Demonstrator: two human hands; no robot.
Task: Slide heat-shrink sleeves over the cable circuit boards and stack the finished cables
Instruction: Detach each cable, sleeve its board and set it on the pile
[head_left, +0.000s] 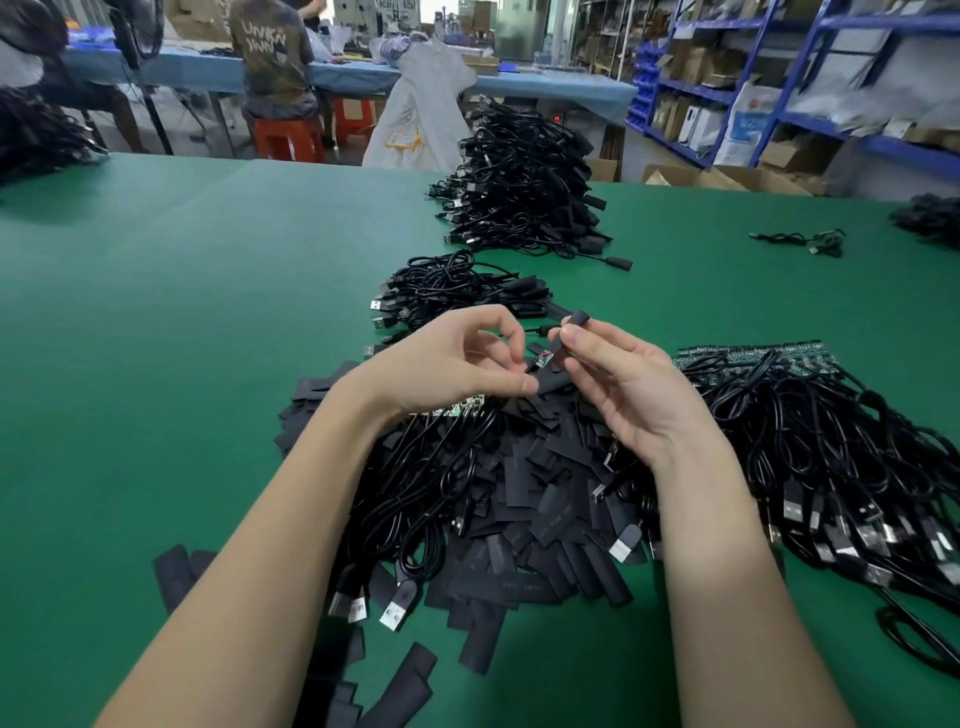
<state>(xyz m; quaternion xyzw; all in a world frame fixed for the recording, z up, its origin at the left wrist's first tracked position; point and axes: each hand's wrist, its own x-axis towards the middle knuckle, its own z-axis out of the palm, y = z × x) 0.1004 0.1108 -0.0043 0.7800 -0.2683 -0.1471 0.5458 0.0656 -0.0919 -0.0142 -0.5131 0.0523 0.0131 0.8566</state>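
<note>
My right hand (618, 384) pinches a black heat-shrink sleeve (569, 330) that stands tilted upward, its lower end at a small green circuit board (544, 359). My left hand (447, 358) holds that board's cable end from the left, thumb and fingers closed around it. Under both hands lies a heap of loose flat black sleeves (530, 509) mixed with black cables. Bare cables with exposed boards (753, 358) lie in a pile (810, 457) at the right. A small stack of sleeved cables (457, 291) sits just beyond my hands.
A tall heap of cables (524, 182) stands farther back on the green table (182, 312). A single cable (800, 240) lies at far right. People sit at a blue bench (363, 73) behind; blue shelving (779, 78) stands at right.
</note>
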